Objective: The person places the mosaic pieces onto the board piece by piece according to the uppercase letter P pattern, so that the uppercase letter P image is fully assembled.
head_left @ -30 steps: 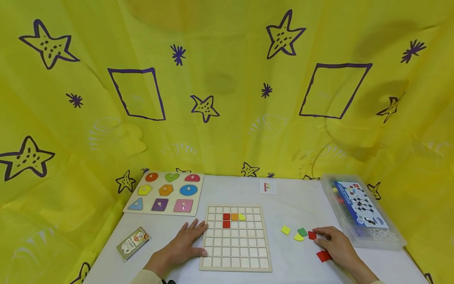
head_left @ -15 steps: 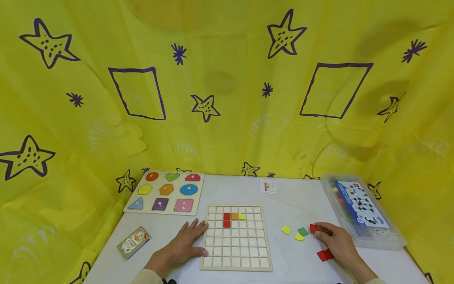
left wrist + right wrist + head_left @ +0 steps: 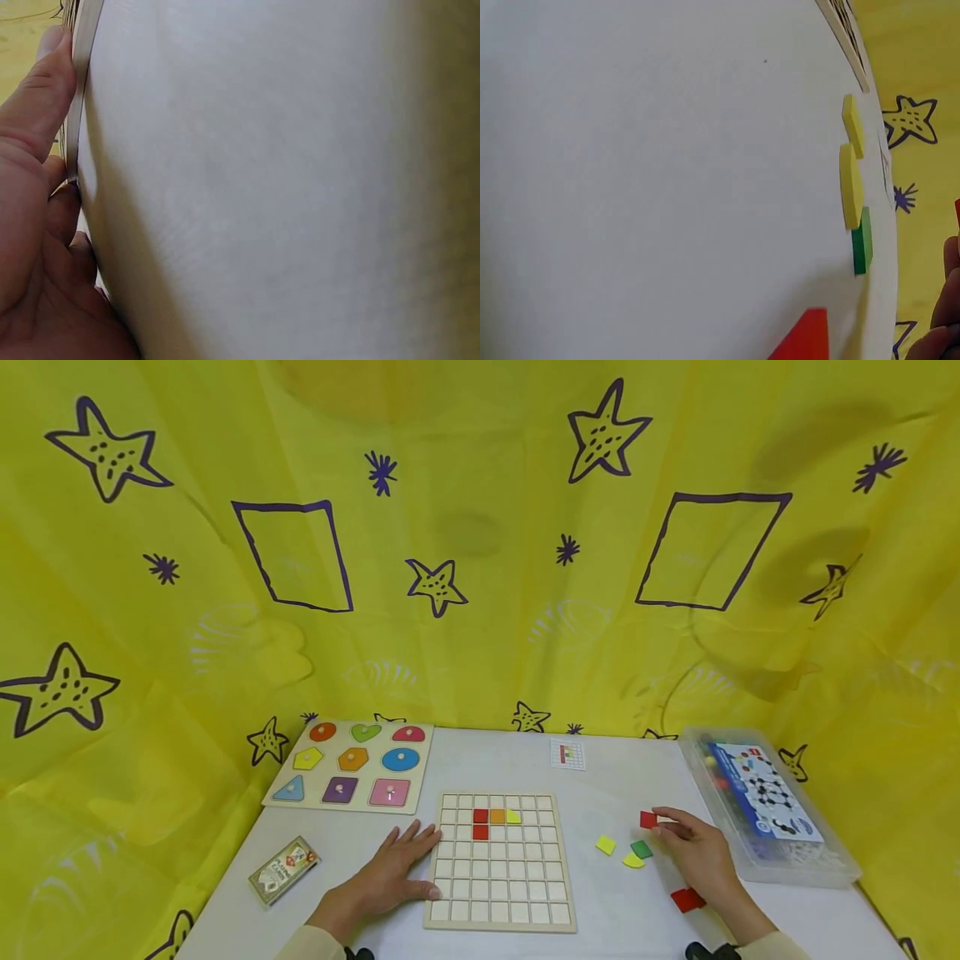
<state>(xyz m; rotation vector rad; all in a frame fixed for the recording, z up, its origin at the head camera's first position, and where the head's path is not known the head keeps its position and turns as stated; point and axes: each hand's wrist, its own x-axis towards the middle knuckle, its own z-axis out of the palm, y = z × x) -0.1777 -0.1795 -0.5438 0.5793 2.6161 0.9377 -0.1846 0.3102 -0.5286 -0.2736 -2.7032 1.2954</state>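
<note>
Right hand lifts a red tile, left hand steadies the grid board

The right hand (image 3: 693, 852) pinches a small red square tile (image 3: 648, 819) in its fingertips, held above the white bench (image 3: 615, 785), just beyond the green tile (image 3: 641, 849) and two yellow tiles (image 3: 605, 845). The left hand (image 3: 386, 877) lies flat, fingers relaxed, against the wooden grid board's (image 3: 498, 860) left edge. Another red tile (image 3: 686, 900) rests beside the right wrist.

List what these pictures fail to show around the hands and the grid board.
- Pattern card, head view: too small to read its cells.
- Grid board, left wrist view: only its edge shows, beside the left hand.
- Red tile in the right hand's grip: right wrist view cuts it off at the frame edge.
- Clear box: contents blurred behind its label.
</note>
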